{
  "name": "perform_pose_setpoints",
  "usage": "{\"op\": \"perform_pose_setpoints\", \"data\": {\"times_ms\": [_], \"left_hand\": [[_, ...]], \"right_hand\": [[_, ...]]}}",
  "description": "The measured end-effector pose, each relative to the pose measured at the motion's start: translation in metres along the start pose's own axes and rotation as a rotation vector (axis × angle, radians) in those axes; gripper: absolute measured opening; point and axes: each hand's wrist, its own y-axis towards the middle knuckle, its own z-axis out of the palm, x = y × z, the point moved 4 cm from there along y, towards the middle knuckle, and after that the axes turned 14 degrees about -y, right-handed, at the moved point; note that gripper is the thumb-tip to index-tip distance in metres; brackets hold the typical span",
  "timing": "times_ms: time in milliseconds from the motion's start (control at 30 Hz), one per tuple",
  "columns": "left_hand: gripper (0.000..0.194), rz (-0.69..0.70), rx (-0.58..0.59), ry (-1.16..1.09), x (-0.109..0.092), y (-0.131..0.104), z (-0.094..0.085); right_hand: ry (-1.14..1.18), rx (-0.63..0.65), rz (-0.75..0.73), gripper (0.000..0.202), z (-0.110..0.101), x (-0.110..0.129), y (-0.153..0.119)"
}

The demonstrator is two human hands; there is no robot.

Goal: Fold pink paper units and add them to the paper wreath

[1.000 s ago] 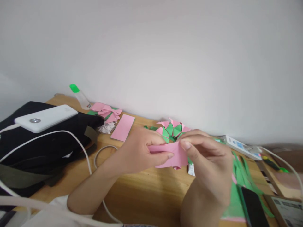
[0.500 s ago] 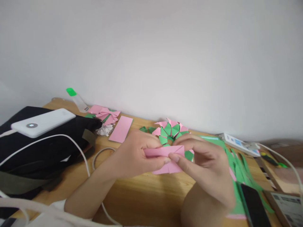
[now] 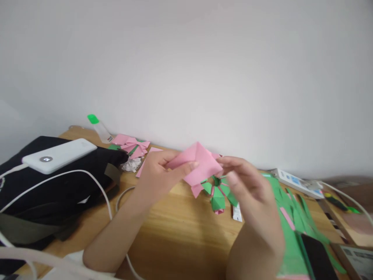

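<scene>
A folded piece of pink paper (image 3: 205, 165) is pinched in my left hand (image 3: 160, 171), thumb lying across its face. It is tilted, with one corner up and a small pointed flap at the bottom. My right hand (image 3: 255, 194) is at the paper's right corner, thumb and fingers apart; the thumb is blurred, and whether a fingertip touches the paper is unclear. Behind and below the paper lies a green-and-pink folded-paper flower (image 3: 218, 200), partly hidden by the paper and my right hand.
Pink folded pieces (image 3: 134, 146), a glue bottle (image 3: 100, 130) and white paper scraps (image 3: 131, 165) are at the back left. A white power bank (image 3: 60, 155) rests on a black bag (image 3: 96, 186). Right are green paper sheets (image 3: 291, 249), a phone (image 3: 317, 256) and a power strip (image 3: 297, 182).
The pink paper has been turned and raised, now showing a wide diamond-shaped face. My right hand has let go of it and its fingers have spread. The view shifted slightly.
</scene>
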Motion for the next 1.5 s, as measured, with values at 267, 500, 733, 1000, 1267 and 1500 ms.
{"op": "perform_pose_setpoints", "data": {"times_ms": [267,500,733,1000,1267,1500], "left_hand": [[0.020,-0.057,-0.002,-0.330,0.007,0.000,0.010],[0.018,-0.113,-0.018,-0.410,0.007,0.000,0.007],[0.006,0.107,-0.209,-0.470,-0.001,-0.004,0.004],[0.025,0.209,0.052,-0.363,-0.013,-0.018,0.007],[0.028,0.328,0.112,-0.276,-0.017,-0.021,0.008],[0.013,0.374,0.052,-0.249,-0.018,-0.020,0.009]], "right_hand": [[-0.002,0.097,0.029,0.018,0.008,-0.004,-0.004],[-0.130,-0.044,-0.013,0.048,-0.005,-0.001,-0.008],[-0.312,0.100,-0.308,0.058,-0.006,0.016,-0.018],[-0.137,-0.076,-0.239,0.033,-0.010,0.007,-0.016],[-0.001,-0.114,-0.209,0.022,-0.015,0.007,-0.015],[0.067,-0.219,-0.226,0.013,-0.010,0.011,-0.016]]}}
